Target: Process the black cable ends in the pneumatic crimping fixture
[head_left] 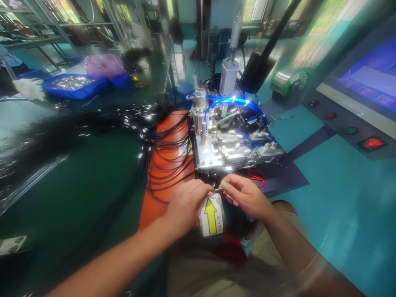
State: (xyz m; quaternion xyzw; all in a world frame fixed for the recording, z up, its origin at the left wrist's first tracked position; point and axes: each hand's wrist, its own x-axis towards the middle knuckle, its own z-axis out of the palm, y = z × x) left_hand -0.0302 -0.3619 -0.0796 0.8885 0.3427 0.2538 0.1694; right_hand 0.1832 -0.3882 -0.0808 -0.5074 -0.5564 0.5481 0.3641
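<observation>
My left hand (189, 203) is closed in a pinch just in front of the machine's near edge. What its fingertips grip, if anything, is hidden. Facing it, my right hand (244, 193) pinches a thin metal pin-like piece (218, 189) between thumb and forefinger. The piece points toward the left fingertips and is too small to name further. Right below both hands is a white label (211, 216) with a yellow arrow. Black cables (168, 165) lie in loops across an orange surface (154, 210), left of the metal machine (229, 144).
A blue tray (74, 88) of small shiny parts stands at the far left, near another person's gloved hand (31, 88). More black cable (62, 128) spreads over the green table (93, 173). On the right are a green-rimmed reel (289, 80) and a control panel with a lit red button (373, 143).
</observation>
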